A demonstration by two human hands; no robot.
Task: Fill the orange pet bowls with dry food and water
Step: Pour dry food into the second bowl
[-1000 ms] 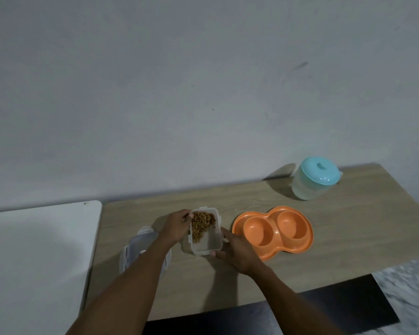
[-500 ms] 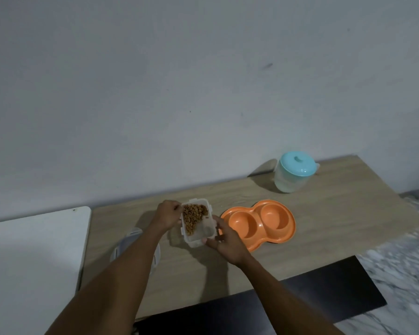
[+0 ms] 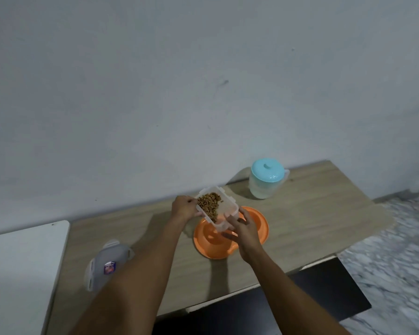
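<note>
- Left hand (image 3: pixel 184 209) curled around the far-left edge of a clear food container (image 3: pixel 217 207).
- Right hand (image 3: pixel 244 228) gripping its near-right corner.
- Brown dry food (image 3: pixel 209 204) heaped inside; container tilted above orange pet bowls (image 3: pixel 254 234).
- Bowls on the wooden counter (image 3: pixel 312 213), partly hidden, near a lidded teal pitcher (image 3: pixel 266 181).

We reach both bare forearms forward from the near edge of the table, converging toward its middle. Our left hand (image 3: pixel 184 209) curls its fingers round the far left side of the food container (image 3: pixel 224 210), thumb on the rim. Our right hand (image 3: pixel 246 229) grips the container's near right corner, fingers spread beneath it, wrist bent upward, holding it raised and tilted.
</note>
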